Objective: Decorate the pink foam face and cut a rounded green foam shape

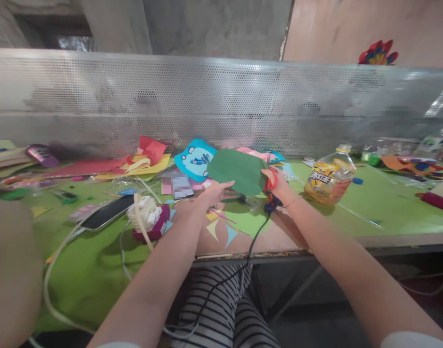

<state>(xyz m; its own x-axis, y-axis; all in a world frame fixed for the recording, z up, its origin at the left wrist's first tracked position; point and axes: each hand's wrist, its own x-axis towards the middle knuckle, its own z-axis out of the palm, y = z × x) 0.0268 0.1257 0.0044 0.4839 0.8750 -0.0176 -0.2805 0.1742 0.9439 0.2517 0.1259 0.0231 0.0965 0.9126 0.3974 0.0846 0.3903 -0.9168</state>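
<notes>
My left hand [216, 192] pinches the lower left edge of a dark green foam sheet [237, 170] held up above the green table [388, 203]. At the sheet's right edge, my right hand [277, 182] is closed through the red handles of a pair of scissors [270, 181]. The blades are hidden behind the sheet. A black cable [256, 237] runs from under my right wrist down off the table edge over my striped lap.
A yellow-labelled drink bottle [329, 178] lies right of my right hand. A black phone [107, 212], a white cable and a small pink tub [151, 220] lie at left. Coloured foam scraps and a blue cut-out [192, 162] crowd the back. A perforated metal screen [221, 101] walls the far side.
</notes>
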